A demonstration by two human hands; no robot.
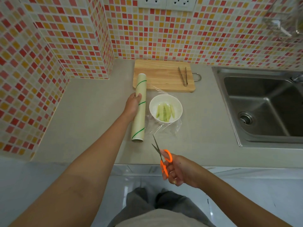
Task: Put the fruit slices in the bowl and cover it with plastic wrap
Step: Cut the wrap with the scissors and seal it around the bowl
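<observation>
From the head camera, the fruit slices (165, 110) are already lying in the white bowl (177, 104), which is sitting on the grey countertop (91, 104) just in front of the wooden cutting board (160, 76). So the first half of the job is looking done. A sheet of plastic wrap (168, 128) is showing around the bowl, wrinkling on the counter at its near side and trailing toward the board at its far side; whether it is already stretching over the rim I cannot tell. The roll of plastic wrap (139, 108) is lying just left of the bowl, and the left hand (133, 104) is gripping it, thumb curling over the top. The right hand (178, 171) is holding orange-handled scissors (161, 158) with fingers curled round the handles, the blades slightly parted and pointing toward the sheet's near edge — apparently the film is being cut free from the roll. What is remaining, by my reading, is severing the sheet and pressing it down round the bowl's sides.

Around this, metal tongs (183, 76) are resting on the cutting board, and a steel sink (262, 99) is lying to the right, well apart. Nothing is standing between scissors and film — though the loose, crumpled wrap may be clinging to itself
</observation>
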